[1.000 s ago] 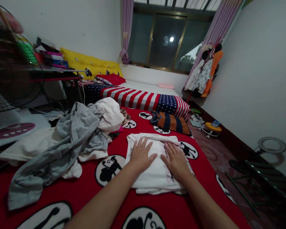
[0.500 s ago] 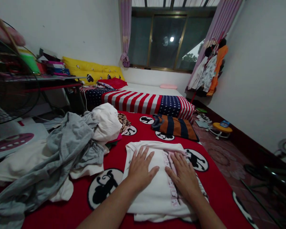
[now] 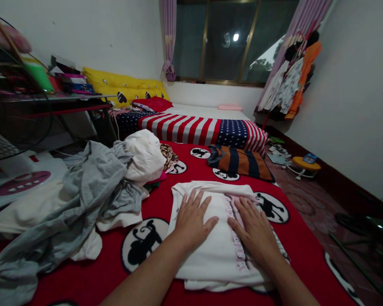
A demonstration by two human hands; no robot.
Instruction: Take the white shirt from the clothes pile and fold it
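A folded white garment (image 3: 217,250) with a pink lettered strip lies on the red bedcover (image 3: 166,204) printed with black-and-white monkey circles. My left hand (image 3: 191,219) rests flat on the garment's left half, fingers spread. On its right half my right hand (image 3: 257,229) presses flat beside the pink strip. Neither hand grips anything.
A heap of grey and white clothes (image 3: 92,191) lies to the left. A folded orange-and-navy striped item (image 3: 239,160) sits further up the bed, before a stars-and-stripes blanket (image 3: 194,127). A fan (image 3: 15,127) and desk stand left. Floor clutter and hanging clothes (image 3: 293,85) are right.
Both hands stay flat on the white garment and have slid slightly toward me. The view has shifted a little left and upward.
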